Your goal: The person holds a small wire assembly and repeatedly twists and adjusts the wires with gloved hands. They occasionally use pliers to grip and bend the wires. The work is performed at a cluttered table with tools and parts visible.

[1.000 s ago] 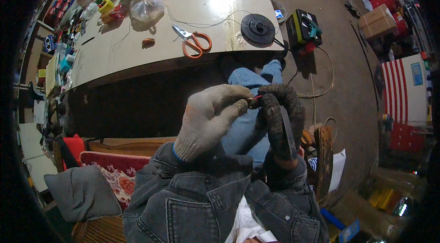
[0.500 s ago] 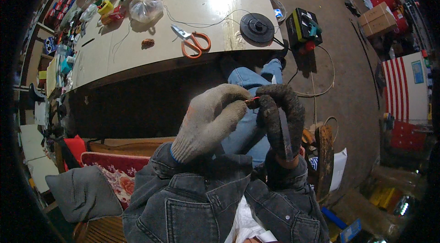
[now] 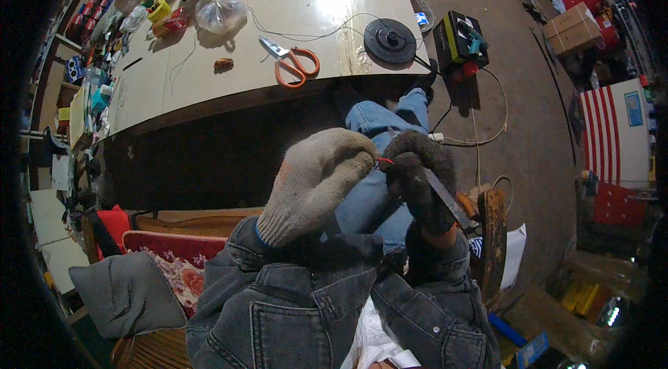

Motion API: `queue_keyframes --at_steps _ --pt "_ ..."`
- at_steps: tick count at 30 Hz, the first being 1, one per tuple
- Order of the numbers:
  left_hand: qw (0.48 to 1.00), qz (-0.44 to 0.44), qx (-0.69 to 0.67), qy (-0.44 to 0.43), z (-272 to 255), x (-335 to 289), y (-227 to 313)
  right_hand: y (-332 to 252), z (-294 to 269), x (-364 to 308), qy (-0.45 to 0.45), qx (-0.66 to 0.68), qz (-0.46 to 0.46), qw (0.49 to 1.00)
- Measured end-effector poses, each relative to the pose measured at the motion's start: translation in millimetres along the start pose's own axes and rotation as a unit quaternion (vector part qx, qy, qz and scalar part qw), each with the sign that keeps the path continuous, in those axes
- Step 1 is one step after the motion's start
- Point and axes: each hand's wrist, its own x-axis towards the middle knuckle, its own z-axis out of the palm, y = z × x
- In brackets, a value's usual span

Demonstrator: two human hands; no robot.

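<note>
My left hand point(image 3: 313, 181), in a pale grey knitted glove, is closed with thumb and fingers pinched on a thin red wire point(image 3: 384, 161). Only a short bit of the wire shows between my hands, above my knees. My right hand point(image 3: 423, 167), in a dark, dirty glove, is closed around a flat grey metal strip point(image 3: 449, 198) that slants down toward my wrist. Its fingertips meet the other end of the wire. Whether the strip has a sharpened edge cannot be made out.
On the table ahead lie orange-handled scissors point(image 3: 296, 65), a small copper-coloured coil point(image 3: 223, 64), a black round base point(image 3: 391, 42) with a thin wire, and a knotted plastic bag point(image 3: 221, 10). A black box point(image 3: 460, 42) stands on the floor at right. A wooden chair part point(image 3: 493, 240) is beside my right arm.
My right hand has turned, and the metal strip now tilts further outward to the right. The red wire has shifted slightly down. My left hand stays pinched, nearly in place.
</note>
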Motion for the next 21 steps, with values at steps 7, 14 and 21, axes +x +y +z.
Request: queue_keyframes --at_steps 7,14,21 --pt "0.998 0.013 0.038 -0.044 -6 -1 -4 16 10 -10 0.042 0.067 -0.003 0.997" --pt "0.984 -0.025 -0.172 -0.040 15 6 -20 47 25 -24 0.113 0.147 -0.004 0.983" --pt "0.954 -0.038 -0.296 -0.013 32 3 -50 63 42 -44 0.166 -0.225 -0.160 0.947"
